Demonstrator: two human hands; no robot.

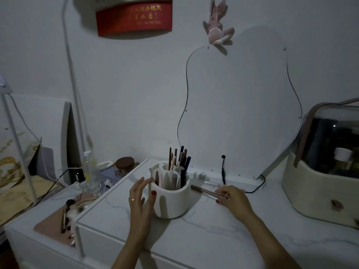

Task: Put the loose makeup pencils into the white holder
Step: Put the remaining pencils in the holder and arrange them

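The white holder [171, 200] stands mid-table, its compartments filled with several upright pencils. My left hand [138, 197] is at its left side, thumb resting on the wall and fingers loosely curved beside the rim. To the right of the holder, a loose brown makeup pencil [204, 190] lies on the tabletop, and my right hand [232, 197] pinches its right end. A second, clear-capped pencil seems to lie right alongside it. Another small clear stick [212, 184] lies behind them near the mirror's base.
A wavy mirror [242, 105] leans on the wall behind, with a black cable [223, 171] at its foot. A cream cosmetics case [318, 191] stands at the right. Left of the white table [194, 235], a lower shelf holds a pink tray [54, 228], brushes, bottles and a jar.
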